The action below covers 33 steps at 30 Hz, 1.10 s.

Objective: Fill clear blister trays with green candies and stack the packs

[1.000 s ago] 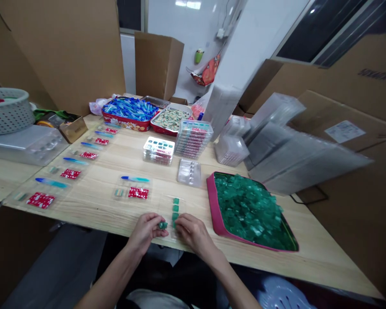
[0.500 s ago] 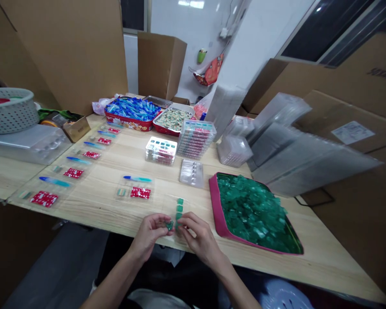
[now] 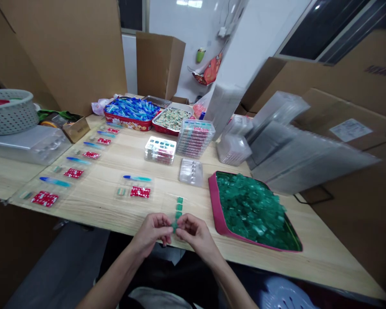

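Close to the table's front edge, my left hand (image 3: 156,229) and my right hand (image 3: 194,233) meet fingertip to fingertip. Both pinch at a small translucent green square piece (image 3: 174,226), partly hidden by my fingers. Just beyond them, several green squares (image 3: 179,207) lie in a column in a clear plastic tray, whose near end my hands cover. To the right stands a pink-rimmed tin (image 3: 214,206) heaped with loose green pieces (image 3: 251,208). Left of my hands lies a clear tray with a blue pen (image 3: 137,178), a red patterned packet (image 3: 140,192) and a small striped piece (image 3: 121,192).
More filled trays run in a row along the left, with red packets (image 3: 45,198). Farther back are a tin of blue pens (image 3: 131,109), a tin of small pale pieces (image 3: 173,119) and stacked clear cases (image 3: 195,139). Clear plastic stacks (image 3: 289,159) lean at right.
My left hand has brought its green piece rightward to the tray column. My right fingertips have closed in beside it, and the hands are now nearer together.
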{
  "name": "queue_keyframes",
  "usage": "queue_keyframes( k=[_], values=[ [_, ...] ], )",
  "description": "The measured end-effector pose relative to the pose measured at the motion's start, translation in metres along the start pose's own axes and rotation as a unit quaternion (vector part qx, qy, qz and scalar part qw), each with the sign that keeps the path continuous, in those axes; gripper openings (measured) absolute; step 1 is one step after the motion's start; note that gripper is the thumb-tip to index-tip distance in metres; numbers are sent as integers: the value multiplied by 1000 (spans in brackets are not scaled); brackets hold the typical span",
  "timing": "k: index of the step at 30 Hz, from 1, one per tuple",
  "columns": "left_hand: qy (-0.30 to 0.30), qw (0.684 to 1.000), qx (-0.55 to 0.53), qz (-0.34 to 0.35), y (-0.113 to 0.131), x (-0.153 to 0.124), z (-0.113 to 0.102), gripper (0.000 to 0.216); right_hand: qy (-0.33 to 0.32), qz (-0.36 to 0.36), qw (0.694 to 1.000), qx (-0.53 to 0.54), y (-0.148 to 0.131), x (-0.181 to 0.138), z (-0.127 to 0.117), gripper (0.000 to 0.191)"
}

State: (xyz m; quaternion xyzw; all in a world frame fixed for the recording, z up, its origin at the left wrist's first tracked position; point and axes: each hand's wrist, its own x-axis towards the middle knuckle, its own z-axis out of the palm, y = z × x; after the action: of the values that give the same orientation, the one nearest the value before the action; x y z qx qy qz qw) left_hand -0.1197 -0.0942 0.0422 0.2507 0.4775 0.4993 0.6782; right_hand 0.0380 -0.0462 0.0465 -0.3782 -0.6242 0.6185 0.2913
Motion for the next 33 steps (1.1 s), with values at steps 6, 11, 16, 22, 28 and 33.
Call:
queue_keyframes(
  k=[6,11,16,22,28,33],
  values=[
    [48,986,159,-8,-17,6,2,21,35,46,998,-30,19,-10,1,20],
    [63,948,308,42,-21,13,10,14,112,-20,964,-242,29,-24,7,13],
    [58,925,374,46,-15,21,16,13,119,-48,927,-353,25,-24,7,15],
    [35,917,396,12,-15,25,16,15,127,-25,936,-327,30,-21,2,9],
    [30,916,400,-15,-17,25,14,16,115,-72,941,-312,28,-24,-1,16],
    [32,924,380,-8,-18,25,13,12,32,-152,925,-347,18,-21,-1,23]
  ],
)
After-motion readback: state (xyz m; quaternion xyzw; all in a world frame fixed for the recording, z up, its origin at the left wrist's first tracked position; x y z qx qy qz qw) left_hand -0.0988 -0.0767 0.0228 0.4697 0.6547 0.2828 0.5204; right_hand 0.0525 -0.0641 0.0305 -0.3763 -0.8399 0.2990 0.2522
